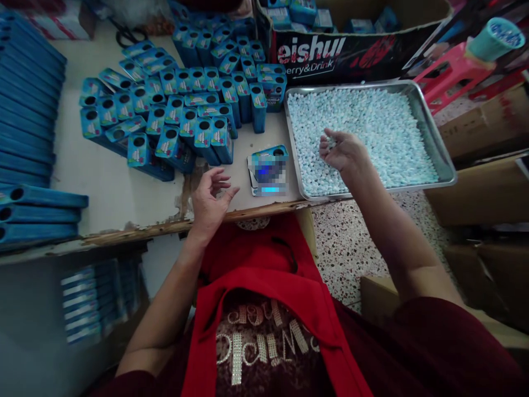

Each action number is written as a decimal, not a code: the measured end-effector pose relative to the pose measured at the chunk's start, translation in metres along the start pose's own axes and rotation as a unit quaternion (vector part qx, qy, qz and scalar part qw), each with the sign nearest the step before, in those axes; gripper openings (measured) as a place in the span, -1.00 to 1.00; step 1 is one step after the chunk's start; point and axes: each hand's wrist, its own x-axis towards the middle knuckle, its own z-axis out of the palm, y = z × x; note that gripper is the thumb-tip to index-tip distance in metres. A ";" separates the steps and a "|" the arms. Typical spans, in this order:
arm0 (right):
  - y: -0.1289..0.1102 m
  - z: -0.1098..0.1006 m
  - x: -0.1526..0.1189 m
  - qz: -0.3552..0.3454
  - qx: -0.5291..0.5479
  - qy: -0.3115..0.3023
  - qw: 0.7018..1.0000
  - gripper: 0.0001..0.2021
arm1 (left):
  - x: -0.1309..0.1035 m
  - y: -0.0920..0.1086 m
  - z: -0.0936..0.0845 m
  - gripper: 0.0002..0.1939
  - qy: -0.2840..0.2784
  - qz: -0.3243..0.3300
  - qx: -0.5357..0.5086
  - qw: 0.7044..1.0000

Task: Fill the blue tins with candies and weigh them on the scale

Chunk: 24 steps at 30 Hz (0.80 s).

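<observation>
My left hand (211, 201) hovers by the table's front edge, fingers curved and thumb apart, with nothing in it. Several small blue candy boxes (140, 149) stand packed together beyond it, most with a dark round hole in the top. Over the metal tray (444, 173) of small pale blue and white candies (372, 127), my right hand (343, 151) is cupped with its fingers curled in. A few pale candies seem to show between its fingers. Between my hands lies a blue-topped item (268, 151), its front blurred by pixelation.
Blue boxes (28, 110) are stacked along the left side. Behind the tray stands a black printed carton (343, 55) with more blue boxes inside. A turquoise cup (496, 38) sits on a pink stool (452, 77) at right, near brown cartons (487, 124). Scissors (130, 34) lie at the back.
</observation>
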 end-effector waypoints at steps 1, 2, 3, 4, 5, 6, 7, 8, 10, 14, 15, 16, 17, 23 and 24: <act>0.004 0.002 -0.011 0.021 0.005 -0.021 1.000 -0.81 | 0.000 0.000 0.002 -0.40 -0.001 0.001 0.000 1.000; 0.006 0.005 -0.021 0.040 0.016 -0.037 0.998 -0.85 | 0.000 0.000 0.004 -0.38 -0.003 0.004 0.002 1.000; 0.005 0.009 -0.029 0.056 0.026 -0.052 0.997 -0.88 | 0.001 0.000 0.005 -0.35 -0.006 0.007 0.006 1.000; 0.003 0.012 -0.037 0.066 0.030 -0.066 0.995 -0.91 | 0.002 0.000 0.006 -0.33 -0.008 0.012 0.013 1.000; -0.001 0.016 -0.042 0.065 0.027 -0.082 0.994 -0.93 | 0.003 -0.001 0.006 -0.32 -0.008 0.016 0.019 1.000; -0.006 0.019 -0.046 0.054 0.018 -0.099 0.993 -0.92 | 0.005 -0.001 0.005 -0.30 -0.007 0.020 0.023 0.999; -0.011 0.022 -0.049 0.039 0.004 -0.118 0.992 -0.91 | 0.006 -0.002 0.004 -0.30 -0.005 0.023 0.025 0.999; -0.015 0.025 -0.051 0.022 -0.010 -0.136 0.990 -0.88 | 0.007 -0.002 0.003 -0.30 -0.002 0.025 0.025 0.999; -0.023 0.030 -0.053 -0.006 -0.029 -0.163 0.986 -0.80 | 0.010 0.000 0.002 -0.30 0.004 0.029 0.025 0.999; -0.030 0.034 -0.047 -0.027 -0.014 -0.160 0.987 -0.74 | 0.021 0.017 0.007 -0.27 -0.010 0.084 0.043 0.996; -0.031 0.033 -0.044 -0.027 -0.004 -0.153 0.988 -0.75 | 0.025 0.024 0.010 -0.27 -0.016 0.103 0.050 0.993; -0.031 0.031 -0.041 -0.024 0.005 -0.146 0.989 -0.76 | 0.029 0.031 0.013 -0.28 -0.020 0.120 0.057 0.991; -0.031 0.029 -0.038 -0.019 0.014 -0.138 0.990 -0.77 | 0.033 0.038 0.015 -0.28 -0.024 0.134 0.064 0.989; -0.025 0.013 -0.033 0.009 0.045 -0.103 0.994 -0.89 | 0.051 0.068 0.034 -0.35 -0.054 0.187 0.121 0.973; -0.025 0.012 -0.034 0.010 0.041 -0.105 0.994 -0.89 | 0.053 0.073 0.041 -0.33 -0.063 0.192 0.140 0.969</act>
